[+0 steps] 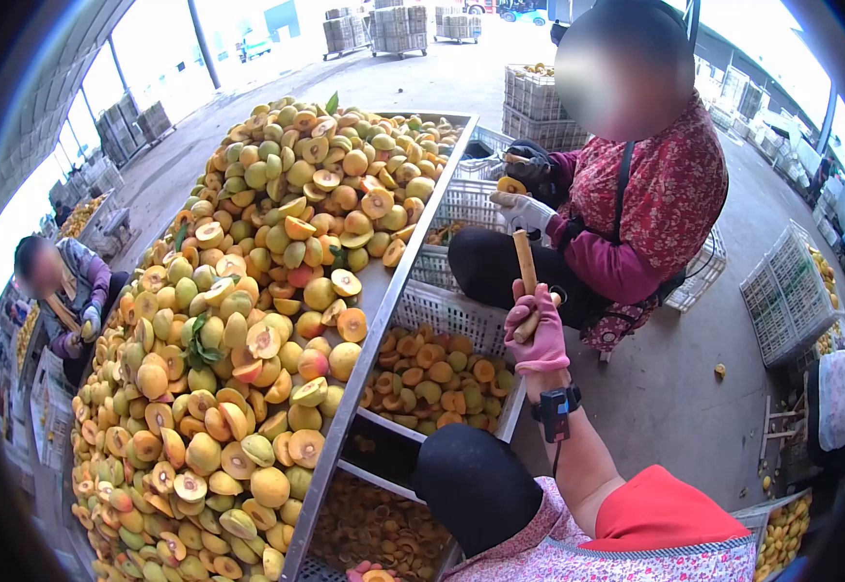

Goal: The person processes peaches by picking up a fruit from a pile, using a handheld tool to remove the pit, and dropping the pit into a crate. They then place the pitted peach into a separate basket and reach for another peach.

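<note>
My right hand [537,330], in a pink glove, is raised and closed around a wooden-handled tool [524,260]. Its pale handle sticks up above the fist, and a small ring shows beside the fingers. At the bottom edge, pink fingers of my left hand [364,565] show by a peach half [380,576]; most of that hand is out of view. Left of me, a metal-edged table [369,364] bears a large heap of whole and halved yellow peaches [238,388]. A crate [451,320] of peach halves stands between the table and my right hand. My black-clad knee [476,485] is below it.
Another crate [374,524] with peach pieces sits under the table edge. Across from me, a person [655,194] in gloves holds a peach half. Someone else [68,291] sits at the far left. Plastic crates [791,296] stand to the right, stacked crates [398,29] at the back.
</note>
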Tool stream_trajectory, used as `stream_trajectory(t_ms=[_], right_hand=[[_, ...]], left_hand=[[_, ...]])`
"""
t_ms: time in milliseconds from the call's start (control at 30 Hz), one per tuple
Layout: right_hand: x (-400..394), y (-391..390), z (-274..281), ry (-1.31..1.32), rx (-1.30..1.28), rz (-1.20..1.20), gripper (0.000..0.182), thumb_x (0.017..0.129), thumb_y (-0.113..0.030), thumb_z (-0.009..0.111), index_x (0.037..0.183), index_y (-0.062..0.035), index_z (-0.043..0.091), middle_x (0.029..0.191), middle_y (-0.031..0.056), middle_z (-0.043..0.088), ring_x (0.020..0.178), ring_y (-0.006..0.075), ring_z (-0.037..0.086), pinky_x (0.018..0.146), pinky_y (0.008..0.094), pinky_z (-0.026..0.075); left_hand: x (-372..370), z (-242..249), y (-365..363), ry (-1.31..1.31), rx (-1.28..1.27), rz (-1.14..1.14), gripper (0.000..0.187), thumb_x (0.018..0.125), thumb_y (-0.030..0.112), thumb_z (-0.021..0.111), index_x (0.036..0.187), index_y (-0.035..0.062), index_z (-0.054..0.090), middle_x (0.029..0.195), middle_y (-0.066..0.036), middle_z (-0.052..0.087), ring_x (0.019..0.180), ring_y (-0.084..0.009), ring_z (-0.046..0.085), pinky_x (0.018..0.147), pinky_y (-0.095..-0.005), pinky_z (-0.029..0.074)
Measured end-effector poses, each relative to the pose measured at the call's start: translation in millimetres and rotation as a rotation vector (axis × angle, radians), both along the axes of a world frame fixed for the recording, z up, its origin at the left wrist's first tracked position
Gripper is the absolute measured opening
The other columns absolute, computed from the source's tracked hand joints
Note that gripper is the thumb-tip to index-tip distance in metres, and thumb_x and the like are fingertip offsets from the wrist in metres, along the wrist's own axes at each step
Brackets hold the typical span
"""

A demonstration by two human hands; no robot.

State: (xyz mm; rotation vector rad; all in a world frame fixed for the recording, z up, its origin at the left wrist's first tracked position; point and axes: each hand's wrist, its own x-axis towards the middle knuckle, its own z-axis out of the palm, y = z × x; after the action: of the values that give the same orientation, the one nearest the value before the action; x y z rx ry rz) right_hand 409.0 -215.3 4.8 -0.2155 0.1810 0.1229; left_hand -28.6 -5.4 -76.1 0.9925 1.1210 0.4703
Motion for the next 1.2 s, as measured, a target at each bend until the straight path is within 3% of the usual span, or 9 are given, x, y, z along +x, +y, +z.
stream_trajectory(t_ms=[200, 267, 300, 367, 1000, 1100, 1200], right_hand=[[1.3, -3.2, -1.9, -0.016, 0.061, 0.065, 0.04, 0.094, -0.027, 0.072, 0.12, 0.0011, 0.058, 0.084, 0.0018, 0.064, 0.063, 0.0097, 0.06, 0.058, 0.0205, 0.055], [2.6, -3.3, -1.2, 0.004, -0.042, 0.082, 0.045, 0.096, -0.043, 0.069, 0.121, -0.0056, 0.063, 0.075, -0.0091, 0.061, 0.067, 0.0086, 0.063, 0.048, 0.0201, 0.046], [2.5, -3.7, -1.0, 0.005, -0.042, 0.082, 0.045, 0.096, -0.043, 0.069, 0.121, -0.0056, 0.063, 0.075, -0.0091, 0.061, 0.067, 0.0086, 0.063, 0.048, 0.0201, 0.046], [-1.0, -3.3, 6.1, -0.006, 0.023, 0.03, 0.042, 0.094, -0.028, 0.073, 0.12, 0.001, 0.058, 0.084, 0.002, 0.065, 0.062, 0.0092, 0.059, 0.057, 0.0207, 0.055], [0.8, -11.3, 4.9, -0.007, 0.03, 0.026, 0.04, 0.093, -0.032, 0.073, 0.118, -0.0024, 0.061, 0.085, 0.0021, 0.065, 0.062, 0.011, 0.06, 0.056, 0.0215, 0.054], [3.5, -15.0, -1.4, -0.038, 0.045, 0.06, 0.037, 0.094, -0.031, 0.073, 0.117, -0.0036, 0.062, 0.089, 0.0038, 0.067, 0.063, 0.0109, 0.06, 0.056, 0.0222, 0.054], [4.4, -13.4, -4.0, -0.03, 0.132, 0.057, 0.031, 0.096, -0.026, 0.071, 0.116, -0.0058, 0.06, 0.105, 0.0095, 0.068, 0.065, 0.0098, 0.06, 0.057, 0.0236, 0.055]], left_hand=[[-0.3, 0.6, -0.3, 0.017, 0.025, -0.031, 0.044, 0.105, 0.046, 0.046, 0.109, 0.0062, 0.065, 0.094, -0.004, 0.065, 0.082, -0.0177, 0.061, 0.072, -0.0293, 0.051], [-2.7, -2.9, 0.8, 0.019, 0.049, -0.062, 0.044, 0.106, 0.046, 0.045, 0.11, 0.0057, 0.064, 0.095, -0.005, 0.065, 0.083, -0.0177, 0.061, 0.073, -0.0294, 0.051], [-3.1, -3.8, 1.0, 0.02, 0.048, -0.061, 0.044, 0.106, 0.046, 0.045, 0.11, 0.0057, 0.064, 0.095, -0.005, 0.065, 0.083, -0.0177, 0.061, 0.073, -0.0294, 0.051], [-2.6, -3.2, 1.0, -0.007, 0.025, -0.051, 0.044, 0.106, 0.044, 0.045, 0.111, 0.0054, 0.064, 0.096, -0.005, 0.065, 0.084, -0.0176, 0.062, 0.074, -0.0296, 0.052], [-7.4, -15.3, 4.1, 0.04, 0.036, -0.077, 0.045, 0.106, 0.045, 0.045, 0.111, 0.0056, 0.065, 0.096, -0.005, 0.066, 0.081, -0.0176, 0.063, 0.072, -0.0293, 0.052], [-4.2, -15.9, 3.0, 0.048, 0.016, -0.083, 0.045, 0.105, 0.045, 0.046, 0.112, 0.0051, 0.065, 0.096, -0.005, 0.066, 0.083, -0.0178, 0.063, 0.073, -0.0295, 0.052], [-3.6, -11.8, -0.1, 0.04, 0.054, -0.082, 0.047, 0.105, 0.046, 0.046, 0.115, 0.0039, 0.064, 0.098, -0.007, 0.066, 0.086, -0.0184, 0.063, 0.076, -0.0303, 0.052]])
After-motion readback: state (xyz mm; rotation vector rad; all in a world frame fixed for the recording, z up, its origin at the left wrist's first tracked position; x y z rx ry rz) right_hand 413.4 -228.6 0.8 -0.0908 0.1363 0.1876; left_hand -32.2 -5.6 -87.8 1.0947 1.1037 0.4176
